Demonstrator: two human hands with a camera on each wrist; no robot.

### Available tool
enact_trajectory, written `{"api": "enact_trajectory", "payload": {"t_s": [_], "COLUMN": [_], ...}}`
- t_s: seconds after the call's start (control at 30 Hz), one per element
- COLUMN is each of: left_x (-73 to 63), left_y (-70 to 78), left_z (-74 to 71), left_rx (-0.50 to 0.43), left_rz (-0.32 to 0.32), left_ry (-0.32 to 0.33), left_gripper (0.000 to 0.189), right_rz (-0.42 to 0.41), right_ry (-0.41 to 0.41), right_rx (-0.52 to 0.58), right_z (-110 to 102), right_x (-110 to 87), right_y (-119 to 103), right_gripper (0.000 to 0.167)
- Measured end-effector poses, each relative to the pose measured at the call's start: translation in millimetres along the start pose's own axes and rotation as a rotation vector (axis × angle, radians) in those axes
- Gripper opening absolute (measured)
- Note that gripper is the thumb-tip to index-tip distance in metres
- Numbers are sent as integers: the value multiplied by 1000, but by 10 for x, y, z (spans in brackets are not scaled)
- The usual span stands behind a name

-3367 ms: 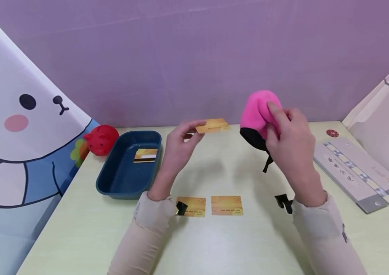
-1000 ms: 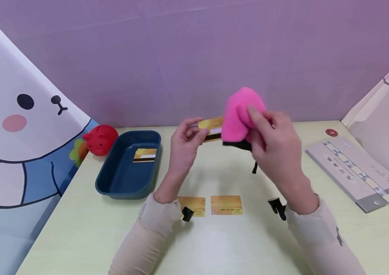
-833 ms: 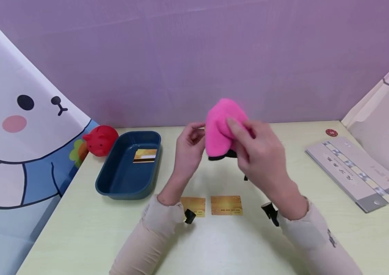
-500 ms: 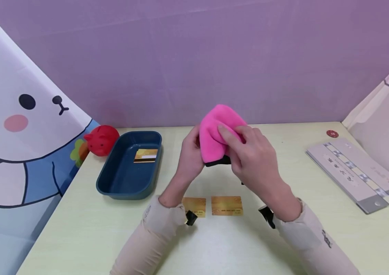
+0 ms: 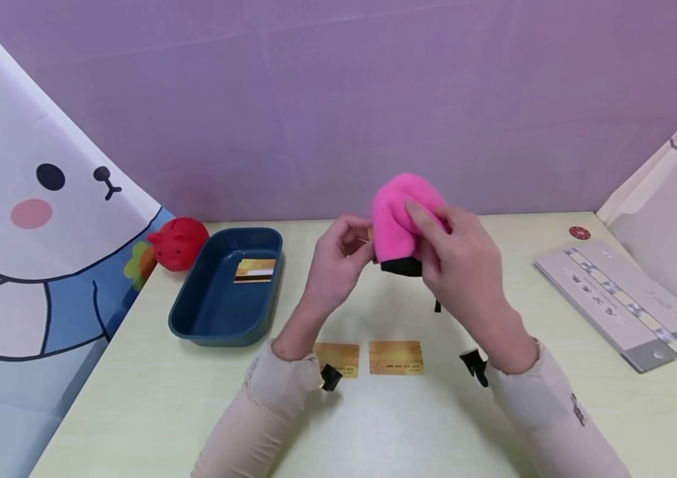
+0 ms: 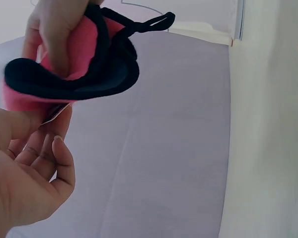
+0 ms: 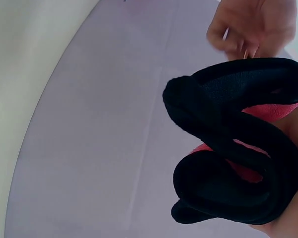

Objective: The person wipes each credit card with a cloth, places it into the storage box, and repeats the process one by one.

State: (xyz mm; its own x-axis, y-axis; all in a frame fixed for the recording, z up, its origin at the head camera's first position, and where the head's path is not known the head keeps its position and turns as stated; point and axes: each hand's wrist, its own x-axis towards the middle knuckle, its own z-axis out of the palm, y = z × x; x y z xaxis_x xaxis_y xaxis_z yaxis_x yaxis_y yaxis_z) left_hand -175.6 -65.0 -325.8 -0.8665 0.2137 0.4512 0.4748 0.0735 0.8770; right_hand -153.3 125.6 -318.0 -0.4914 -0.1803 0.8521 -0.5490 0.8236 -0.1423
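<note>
My right hand (image 5: 464, 262) grips a bunched pink fleecy cloth (image 5: 398, 219) with black edging, held up above the table. A black loop (image 6: 159, 22) hangs from its edge in the left wrist view. Beside it, my left hand (image 5: 335, 265) pinches a gold bank card (image 6: 55, 114) between thumb and fingers. Most of that card is hidden behind the cloth, which lies against it. Two more gold cards lie face up on the table: a right one (image 5: 396, 358) and a left one (image 5: 341, 358), partly covered by my left wrist.
At the left stands a dark blue tray (image 5: 218, 340) holding a gold card (image 5: 253, 271), stripe side up. A red piggy bank (image 5: 179, 244) is behind it. On the right lie a grey folder (image 5: 622, 302) and a red chip (image 5: 579, 232).
The held card was turned from its front to its striped back. My right hand brought the pink cloth leftward over it, then shifted slightly right.
</note>
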Motion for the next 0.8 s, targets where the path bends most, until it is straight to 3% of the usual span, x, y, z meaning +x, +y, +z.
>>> {"api": "enact_trajectory", "payload": {"t_s": [0.37, 0.63, 0.8], "left_x": [-32, -66, -21], "left_y": [166, 235, 239], "left_z": [-171, -333, -524], "left_rx": [10, 34, 112], "left_rz": [20, 24, -81], "left_ry": [9, 42, 76], "left_gripper": [26, 26, 28], "right_rz": [282, 260, 262], "right_ry": [-3, -35, -11], "right_rx": [-41, -13, -19], "right_z": [-120, -96, -136], "right_x": [21, 20, 32], "right_y": [323, 299, 294], "right_gripper": [35, 36, 36]}}
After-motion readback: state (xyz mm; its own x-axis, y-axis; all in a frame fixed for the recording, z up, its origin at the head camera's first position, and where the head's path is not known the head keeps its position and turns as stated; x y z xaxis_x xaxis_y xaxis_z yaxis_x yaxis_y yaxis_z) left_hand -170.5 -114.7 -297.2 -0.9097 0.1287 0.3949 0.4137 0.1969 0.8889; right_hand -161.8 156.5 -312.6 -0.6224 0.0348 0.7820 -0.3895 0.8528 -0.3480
